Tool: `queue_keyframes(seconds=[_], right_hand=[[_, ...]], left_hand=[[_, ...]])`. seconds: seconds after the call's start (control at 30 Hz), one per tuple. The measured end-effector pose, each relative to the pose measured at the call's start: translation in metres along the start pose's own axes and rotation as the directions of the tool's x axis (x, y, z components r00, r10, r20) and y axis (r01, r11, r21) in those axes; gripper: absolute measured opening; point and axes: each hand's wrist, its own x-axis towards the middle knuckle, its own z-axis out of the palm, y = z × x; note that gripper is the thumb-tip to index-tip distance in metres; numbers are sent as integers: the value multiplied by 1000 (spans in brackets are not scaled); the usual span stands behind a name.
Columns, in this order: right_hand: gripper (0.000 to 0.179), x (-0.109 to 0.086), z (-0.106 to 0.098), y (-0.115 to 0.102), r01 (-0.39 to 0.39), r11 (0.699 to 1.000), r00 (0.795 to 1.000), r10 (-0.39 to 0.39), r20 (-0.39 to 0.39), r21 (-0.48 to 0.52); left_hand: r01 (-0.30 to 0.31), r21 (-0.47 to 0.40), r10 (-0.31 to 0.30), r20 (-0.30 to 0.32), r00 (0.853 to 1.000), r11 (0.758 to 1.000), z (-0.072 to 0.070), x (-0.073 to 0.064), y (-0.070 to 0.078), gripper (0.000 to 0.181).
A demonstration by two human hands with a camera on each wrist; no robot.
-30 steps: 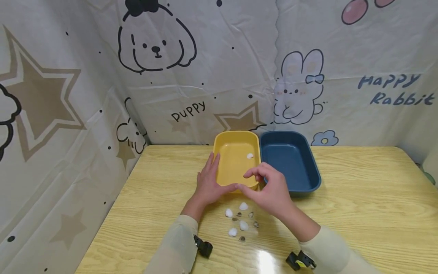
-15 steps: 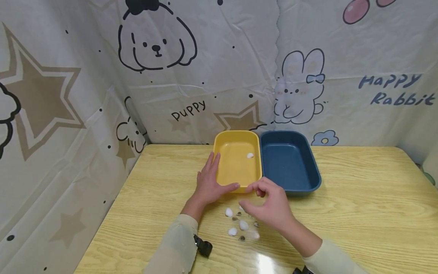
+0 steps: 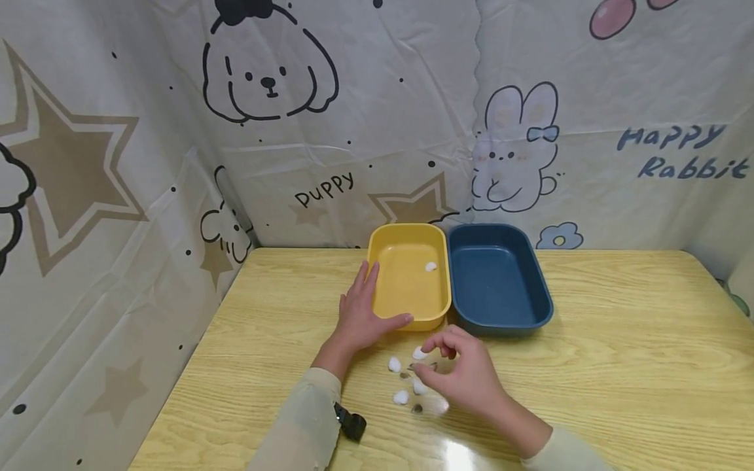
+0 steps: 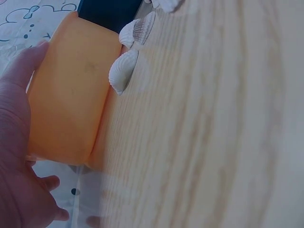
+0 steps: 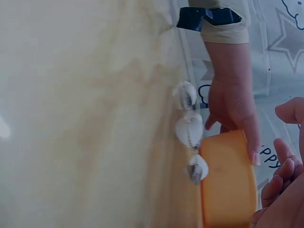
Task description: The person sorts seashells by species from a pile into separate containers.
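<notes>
A yellow tray [image 3: 406, 275], with one small white seashell [image 3: 430, 266] inside, stands toward the back of the wooden table. My left hand [image 3: 360, 317] rests spread at its near left corner, thumb along the front rim and fingers straight by the left wall. On the table before the tray lie loose white seashells [image 3: 394, 364] and smaller dark ones [image 3: 417, 409]. Over this group hovers my right hand [image 3: 468, 369], thumb and forefinger apart with nothing between them. It hides part of the shells. In the left wrist view a ribbed shell [image 4: 123, 72] lies near the tray's front wall.
A dark blue tray [image 3: 501, 281] stands right against the yellow one, with nothing in it. Behind the table [image 3: 618, 340] hangs a printed cloth [image 3: 383, 118], which also covers the left side. A dark wrist camera [image 3: 351, 424] sits at the left sleeve.
My right hand has come down and toward me from the yellow tray's front rim to over the loose shells, its thumb and forefinger parted. The left hand has stayed in place.
</notes>
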Motion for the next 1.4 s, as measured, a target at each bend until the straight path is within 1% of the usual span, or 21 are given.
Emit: queue_keyframes(seconds=[0.23,0.33,0.57,0.7,0.83,0.97,1.2,1.4], right_hand=[[24,-4,3,9,-2,1000,1000,2,7,-13],[22,-7,3,13,-31,999,999,31,15,-23],[22,-15,5,20,-110,994,993,110,44,-4],[23,-16,6,21,-142,989,987,144,71,-31],[23,-18,8,24,-157,985,982,164,98,-75],[24,-20,11,27,-138,984,983,150,107,-114],[24,-21,16,30,-90,983,989,107,100,-162],[26,-23,19,31,-60,969,992,85,97,-239]], left_hand=[[0,-9,0,1,1000,1000,-1,0,1,122],[-6,-13,6,-5,1000,1000,-2,1,1,122],[-17,-19,16,-17,1000,1000,0,1,-1,123],[-18,-24,17,-18,1000,1000,0,0,1,123],[-12,-20,12,-17,1000,1000,0,0,1,122],[-8,-23,8,-15,1000,1000,0,0,1,122],[-3,-27,3,-14,1000,1000,0,0,0,122],[-1,-20,1,-14,1000,1000,0,0,0,122]])
